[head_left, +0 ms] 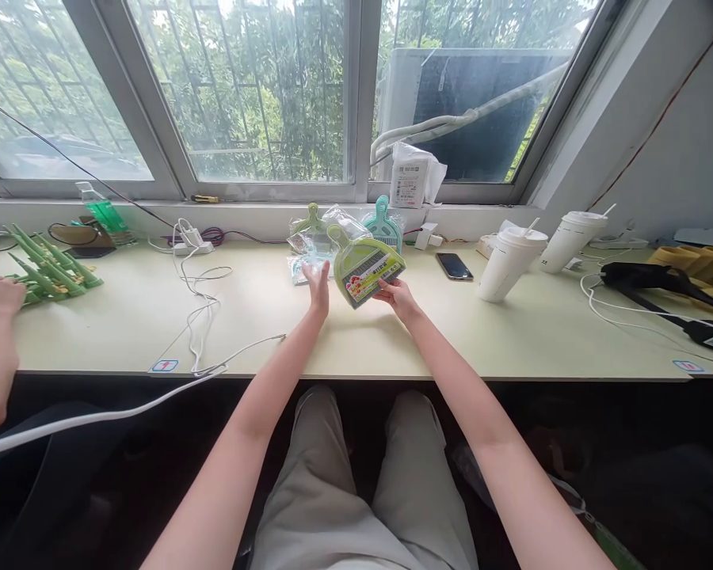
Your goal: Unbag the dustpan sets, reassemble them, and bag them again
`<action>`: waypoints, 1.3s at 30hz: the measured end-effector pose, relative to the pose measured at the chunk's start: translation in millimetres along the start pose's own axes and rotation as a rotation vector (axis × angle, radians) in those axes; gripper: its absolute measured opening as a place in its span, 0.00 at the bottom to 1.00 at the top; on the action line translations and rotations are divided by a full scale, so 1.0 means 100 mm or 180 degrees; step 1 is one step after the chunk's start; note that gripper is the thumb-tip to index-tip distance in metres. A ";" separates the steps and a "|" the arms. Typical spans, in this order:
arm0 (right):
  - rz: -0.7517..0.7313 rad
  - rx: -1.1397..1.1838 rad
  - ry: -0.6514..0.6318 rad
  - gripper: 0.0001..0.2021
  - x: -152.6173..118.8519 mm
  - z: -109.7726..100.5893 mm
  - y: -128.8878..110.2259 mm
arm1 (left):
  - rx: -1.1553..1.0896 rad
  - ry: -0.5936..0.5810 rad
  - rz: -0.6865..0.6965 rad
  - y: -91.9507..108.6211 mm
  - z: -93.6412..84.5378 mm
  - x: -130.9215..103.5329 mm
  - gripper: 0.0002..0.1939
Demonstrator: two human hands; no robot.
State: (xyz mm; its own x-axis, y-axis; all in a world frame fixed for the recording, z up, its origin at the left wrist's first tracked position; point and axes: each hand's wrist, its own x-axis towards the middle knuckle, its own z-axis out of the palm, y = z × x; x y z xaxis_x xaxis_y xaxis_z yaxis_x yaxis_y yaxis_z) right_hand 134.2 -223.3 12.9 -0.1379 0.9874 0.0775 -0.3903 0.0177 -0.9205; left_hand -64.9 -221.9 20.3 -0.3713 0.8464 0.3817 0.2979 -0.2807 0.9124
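A lime-green mini dustpan-and-brush set [352, 257] with a printed label is held up above the table, its handle pointing away to the upper left. My right hand [399, 299] grips its lower right edge. Just left of the set, my left hand [318, 289] is open with the fingers stretched out, apparently apart from it. Clear plastic wrapping [300, 269] with something light blue under it lies behind my left hand. Farther back are an olive-green dustpan set [312, 218] in clear wrap and a blue-green dustpan set [383, 226], partly hidden.
White cups [511, 261] with straws and a phone [455, 267] stand or lie to the right, near a black strap [647, 285]. White cables [199, 317] cross the left side. Another person's hand [0, 297] is beside green spiky pieces [56, 273]. A box [409, 182] sits on the sill.
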 end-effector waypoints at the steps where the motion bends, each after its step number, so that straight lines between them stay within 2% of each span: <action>1: -0.0019 -0.0010 -0.0052 0.06 0.00 0.00 0.00 | -0.0504 -0.0254 -0.0130 -0.03 0.01 0.03 0.32; 3: -0.0027 -0.0034 -0.0160 0.08 0.00 0.01 0.01 | -0.1348 -0.0720 -0.0262 -0.07 0.01 0.08 0.29; 5: -0.0026 -0.0036 -0.0187 0.10 0.00 0.02 0.02 | -0.1842 -0.1053 -0.0405 -0.10 0.00 0.09 0.26; 8: -0.0200 0.0126 0.0040 0.12 0.02 0.01 0.04 | -0.2059 -0.1532 -0.0704 -0.10 0.00 0.07 0.24; 10: -0.0357 0.0259 0.0185 0.14 0.04 0.00 0.04 | -0.2068 -0.1703 -0.0758 -0.09 0.00 0.05 0.25; 13: -0.0457 0.0359 0.0083 0.15 0.07 -0.01 0.05 | -0.2182 -0.1607 -0.0604 -0.05 -0.02 0.06 0.26; 17: -0.0390 0.0338 -0.0144 0.15 0.07 0.00 0.06 | -0.2473 -0.1216 -0.0569 -0.04 -0.09 0.12 0.29; 22: -0.0348 0.0247 0.0013 0.12 0.05 0.01 0.03 | -0.2731 -0.0629 -0.0544 -0.07 -0.28 0.23 0.26; 25: -0.0432 0.0301 0.0111 0.10 0.04 0.01 0.01 | -0.2722 -0.0404 -0.0564 -0.06 -0.40 0.27 0.25; 31: -0.0275 0.0300 0.0105 0.08 0.05 0.00 0.00 | -0.2772 -0.0497 -0.0584 -0.06 -0.46 0.30 0.25; 35: -0.0024 0.0215 0.0094 0.08 0.05 0.02 0.01 | -0.2749 -0.0609 -0.0675 -0.10 -0.42 0.32 0.25; 39: -0.0044 0.0210 -0.0055 0.08 0.03 0.04 -0.01 | -0.2553 -0.0814 -0.0914 -0.12 -0.33 0.30 0.27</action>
State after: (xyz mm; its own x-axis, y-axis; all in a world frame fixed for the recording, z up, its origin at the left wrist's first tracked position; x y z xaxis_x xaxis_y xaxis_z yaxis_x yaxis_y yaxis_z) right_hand 130.4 -221.3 15.1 -0.1475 0.9843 0.0971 -0.4515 0.0204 -0.8921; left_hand -109.0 -207.8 26.1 -0.1007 0.9811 0.1651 -0.5178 -0.1934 0.8333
